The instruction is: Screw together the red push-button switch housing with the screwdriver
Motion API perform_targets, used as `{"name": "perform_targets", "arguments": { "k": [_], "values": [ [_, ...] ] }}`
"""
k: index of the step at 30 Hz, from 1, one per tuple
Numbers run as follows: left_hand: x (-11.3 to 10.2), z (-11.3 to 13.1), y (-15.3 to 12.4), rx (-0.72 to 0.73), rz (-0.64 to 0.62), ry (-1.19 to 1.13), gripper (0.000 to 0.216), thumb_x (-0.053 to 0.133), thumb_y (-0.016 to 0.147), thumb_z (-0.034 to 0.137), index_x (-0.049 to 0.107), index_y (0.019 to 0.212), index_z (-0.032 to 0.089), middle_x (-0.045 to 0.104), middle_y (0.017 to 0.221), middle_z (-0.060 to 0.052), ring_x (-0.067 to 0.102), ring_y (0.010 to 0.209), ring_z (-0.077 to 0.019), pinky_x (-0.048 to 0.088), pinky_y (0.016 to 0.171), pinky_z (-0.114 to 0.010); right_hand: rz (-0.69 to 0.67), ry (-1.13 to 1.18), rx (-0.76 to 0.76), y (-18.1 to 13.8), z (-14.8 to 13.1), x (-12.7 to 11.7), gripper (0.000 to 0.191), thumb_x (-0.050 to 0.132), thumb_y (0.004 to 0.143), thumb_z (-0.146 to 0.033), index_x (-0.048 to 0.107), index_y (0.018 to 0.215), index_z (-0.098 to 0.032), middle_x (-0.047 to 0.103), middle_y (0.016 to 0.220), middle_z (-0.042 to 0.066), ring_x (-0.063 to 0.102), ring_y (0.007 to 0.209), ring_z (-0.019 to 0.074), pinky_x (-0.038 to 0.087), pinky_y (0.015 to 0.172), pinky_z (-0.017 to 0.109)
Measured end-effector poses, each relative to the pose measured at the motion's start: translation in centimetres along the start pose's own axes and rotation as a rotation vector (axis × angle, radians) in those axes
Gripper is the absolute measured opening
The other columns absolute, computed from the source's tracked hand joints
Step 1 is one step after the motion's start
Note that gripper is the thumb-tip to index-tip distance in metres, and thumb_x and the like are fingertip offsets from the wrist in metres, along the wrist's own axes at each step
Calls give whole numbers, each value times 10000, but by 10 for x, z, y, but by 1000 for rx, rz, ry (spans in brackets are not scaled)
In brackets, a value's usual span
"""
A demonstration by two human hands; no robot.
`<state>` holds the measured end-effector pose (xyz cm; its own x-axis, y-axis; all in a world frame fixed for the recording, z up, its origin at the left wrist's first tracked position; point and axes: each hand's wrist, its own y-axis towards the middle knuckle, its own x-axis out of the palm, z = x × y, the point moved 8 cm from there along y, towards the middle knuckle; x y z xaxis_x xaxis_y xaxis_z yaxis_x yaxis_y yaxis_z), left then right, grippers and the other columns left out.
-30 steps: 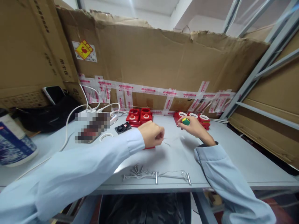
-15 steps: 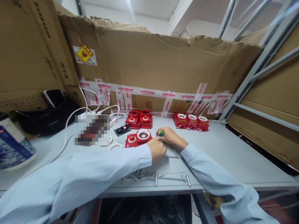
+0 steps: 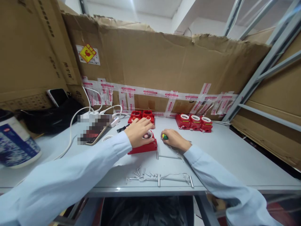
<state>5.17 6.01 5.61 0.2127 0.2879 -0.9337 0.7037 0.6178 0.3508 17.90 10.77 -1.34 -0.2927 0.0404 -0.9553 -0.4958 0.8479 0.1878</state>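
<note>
My left hand (image 3: 138,133) lies on top of a red box unit (image 3: 143,147) near the middle of the grey table (image 3: 223,157), its fingers curled over the white ring on the unit. My right hand (image 3: 172,139) rests on the table just right of that unit, closed round a tool with a green and yellow end (image 3: 165,137). A long metal pin (image 3: 168,156) lies in front of my right hand.
Two red units (image 3: 141,115) and a row of three white-ringed red units (image 3: 195,122) stand at the back by the taped cardboard wall. Loose screws and pins (image 3: 150,177) lie near the front edge. A phone (image 3: 95,131), white cables and a canister (image 3: 14,141) are at left.
My left hand has gone from a fist near my right hand onto the red unit. My right hand came back from the far row to the middle and now sits low on the table.
</note>
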Motion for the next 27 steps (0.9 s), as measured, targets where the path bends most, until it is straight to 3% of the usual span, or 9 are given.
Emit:
{"name": "perform_targets", "arguments": {
  "k": [5, 9, 12, 16, 22, 27],
  "values": [
    [34, -30, -15, -171, -170, -85, 883, 631, 643, 638, 346, 1320, 148, 558, 1205, -155, 533, 1057, -339, 380, 869, -453, 6, 121, -30, -3, -2, -6, 122, 580, 690, -100, 663, 762, -154, 685, 763, 61, 599, 713, 163, 419, 698, 260],
    [54, -32, -15, -184, -250, -182, 928, 711, 596, 478, 273, 1357, 176, 611, 1144, -128, 594, 1002, -338, 416, 855, -426, 22, 267, -68, -8, -8, -24, 120, 566, 775, -197, 665, 820, -146, 695, 801, 47, 610, 711, 138, 449, 693, 245],
    [55, -33, -13, -129, -186, -368, 890, 719, 574, 339, 281, 1334, 192, 591, 1174, -106, 577, 1067, -297, 430, 891, -378, 4, 367, -98, -14, -14, -38, 180, 574, 801, -284, 669, 830, -134, 696, 817, 52, 616, 733, 139, 470, 701, 245],
    [41, -33, -15, 9, 4, -570, 866, 697, 547, 229, 294, 1311, 173, 516, 1249, -117, 519, 1140, -264, 409, 956, -376, -81, 585, -123, -20, -24, -44, 243, 632, 765, -358, 676, 831, -128, 686, 800, 54, 601, 709, 138, 476, 671, 249],
    [16, -25, -19, 160, 175, -615, 687, 687, 561, 201, 429, 1196, 178, 547, 1136, -93, 540, 1045, -246, 430, 918, -381, -159, 700, -115, -23, -38, -44, 261, 682, 725, -382, 679, 807, -134, 675, 785, 42, 584, 698, 128, 470, 661, 247],
    [10, -26, -21, 164, 231, -612, 640, 706, 581, 248, 451, 1160, 156, 556, 1115, -97, 555, 999, -232, 440, 903, -373, -171, 747, -120, -27, -45, -49, 244, 695, 720, -360, 680, 811, -134, 676, 780, 41, 583, 689, 123, 469, 653, 240]
  ]
}}
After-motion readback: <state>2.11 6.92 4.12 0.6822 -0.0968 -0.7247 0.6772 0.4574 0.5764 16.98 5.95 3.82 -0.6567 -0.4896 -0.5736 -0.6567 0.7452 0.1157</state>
